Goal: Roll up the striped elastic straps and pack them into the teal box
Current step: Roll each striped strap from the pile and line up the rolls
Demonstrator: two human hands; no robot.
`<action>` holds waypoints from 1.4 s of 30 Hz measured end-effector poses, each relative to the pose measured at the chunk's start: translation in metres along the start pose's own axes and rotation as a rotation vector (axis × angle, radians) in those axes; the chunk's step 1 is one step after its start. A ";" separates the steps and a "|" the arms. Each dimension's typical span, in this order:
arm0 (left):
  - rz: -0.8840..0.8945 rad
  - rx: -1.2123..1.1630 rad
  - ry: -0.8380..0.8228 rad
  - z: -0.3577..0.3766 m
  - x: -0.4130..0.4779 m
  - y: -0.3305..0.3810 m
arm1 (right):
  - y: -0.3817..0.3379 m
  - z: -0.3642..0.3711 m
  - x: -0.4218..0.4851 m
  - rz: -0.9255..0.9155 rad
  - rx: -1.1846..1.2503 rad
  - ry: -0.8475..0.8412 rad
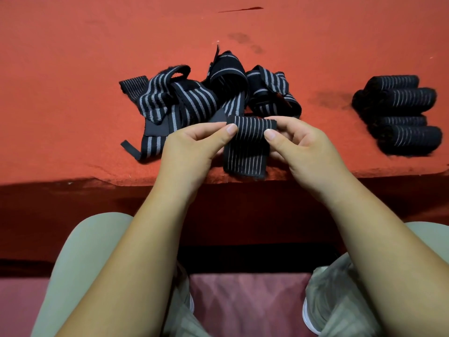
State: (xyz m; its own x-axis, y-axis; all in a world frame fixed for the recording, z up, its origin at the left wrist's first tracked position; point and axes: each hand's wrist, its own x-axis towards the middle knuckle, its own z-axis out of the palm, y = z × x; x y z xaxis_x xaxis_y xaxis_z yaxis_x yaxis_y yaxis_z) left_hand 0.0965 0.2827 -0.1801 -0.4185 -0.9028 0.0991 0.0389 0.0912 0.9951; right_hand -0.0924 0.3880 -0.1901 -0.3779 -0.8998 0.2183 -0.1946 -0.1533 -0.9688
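A black strap with thin grey stripes [247, 147] hangs flat over the front edge of the red table. My left hand [194, 147] pinches its upper left corner and my right hand [298, 144] pinches its upper right corner, thumbs on top. Just behind them lies a tangled pile of loose striped straps [194, 98]. Several rolled straps [403, 113] sit stacked at the right of the table. No teal box is in view.
The red cloth-covered table [97, 69] stretches back and to the left, with dark stains near the middle. Its front edge runs just under my hands. My knees in light trousers and a pink mat on the floor show below.
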 end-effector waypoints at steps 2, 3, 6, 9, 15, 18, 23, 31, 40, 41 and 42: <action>-0.009 -0.032 -0.026 0.001 -0.001 0.000 | 0.001 -0.001 0.000 0.005 0.018 0.007; -0.020 -0.047 -0.038 0.001 -0.001 0.000 | 0.001 -0.001 0.000 0.005 0.023 0.011; -0.040 -0.048 -0.056 -0.001 -0.001 0.001 | 0.000 -0.003 0.000 0.008 0.055 0.014; -0.059 -0.060 -0.061 -0.005 0.001 0.002 | -0.003 -0.005 0.000 0.008 0.094 0.007; -0.090 -0.092 -0.221 -0.010 0.001 0.003 | -0.004 -0.010 0.001 0.019 0.081 -0.034; -0.075 -0.094 -0.213 -0.009 0.001 0.004 | -0.006 -0.012 -0.001 0.048 0.111 -0.055; -0.079 -0.071 -0.210 -0.008 0.001 0.004 | -0.005 -0.013 -0.001 0.048 0.087 -0.066; -0.073 -0.050 -0.201 0.005 -0.005 0.013 | -0.005 -0.017 0.000 -0.059 0.029 -0.048; 0.000 -0.045 -0.140 0.026 -0.005 0.018 | -0.004 -0.033 0.001 -0.012 0.092 0.098; 0.006 -0.039 -0.131 0.030 -0.005 0.020 | -0.004 -0.036 0.001 -0.011 0.082 0.108; 0.009 -0.033 -0.120 0.035 -0.005 0.021 | -0.005 -0.039 0.001 -0.010 0.070 0.114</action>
State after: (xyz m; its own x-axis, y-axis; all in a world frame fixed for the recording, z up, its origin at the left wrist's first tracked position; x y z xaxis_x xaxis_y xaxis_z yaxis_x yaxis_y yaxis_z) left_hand 0.0673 0.3041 -0.1599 -0.5234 -0.8451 0.1090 0.0722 0.0835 0.9939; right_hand -0.1275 0.4044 -0.1810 -0.4777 -0.8463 0.2357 -0.1362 -0.1937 -0.9716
